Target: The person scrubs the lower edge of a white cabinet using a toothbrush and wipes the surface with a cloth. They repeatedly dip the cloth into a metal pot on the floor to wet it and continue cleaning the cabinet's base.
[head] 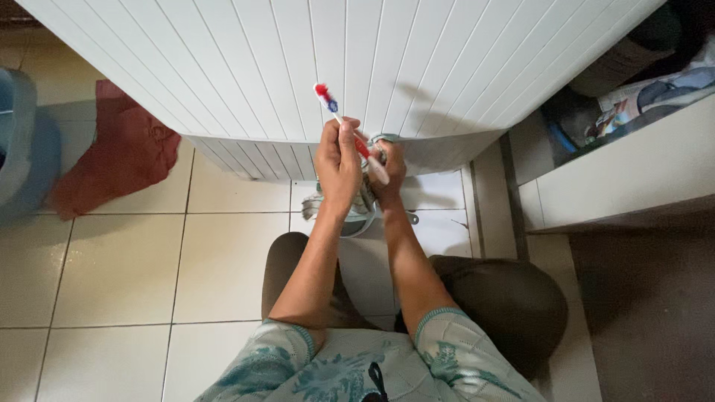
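Observation:
My left hand is closed around a toothbrush with a white and red handle. Its red and blue bristle head points up and to the left. Beside it, my right hand grips a pale grey-green and white object, possibly a shoe, which hangs just below both hands. The lower end of the brush handle lies across my right hand's fingers. Most of the held object is hidden behind my hands. My knees in dark trousers show below, above the tiled floor.
A white ribbed panel fills the top of the view, right behind my hands. A red cloth lies on the cream floor tiles at left, next to a blue tub. A white shelf unit with clutter stands at right.

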